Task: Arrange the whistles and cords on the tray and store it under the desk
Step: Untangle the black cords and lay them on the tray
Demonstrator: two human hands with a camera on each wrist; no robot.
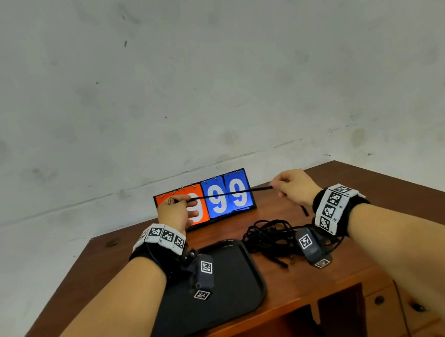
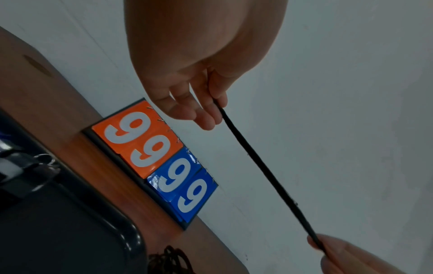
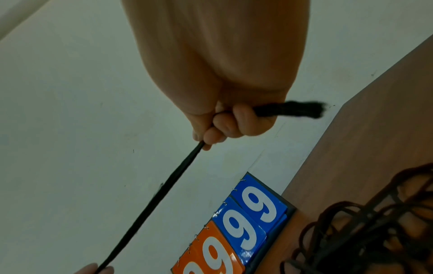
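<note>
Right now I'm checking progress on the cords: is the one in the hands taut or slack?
Taut. The cord runs in a straight line between the left hand and the right hand, with no sag in any view.

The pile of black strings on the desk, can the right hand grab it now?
Probably not right away. The right hand is already busy, gripping one end of the stretched cord that the left hand pinches at the other. The tangled pile lies uncovered just below it, so nothing blocks the way once it lets go.
</note>
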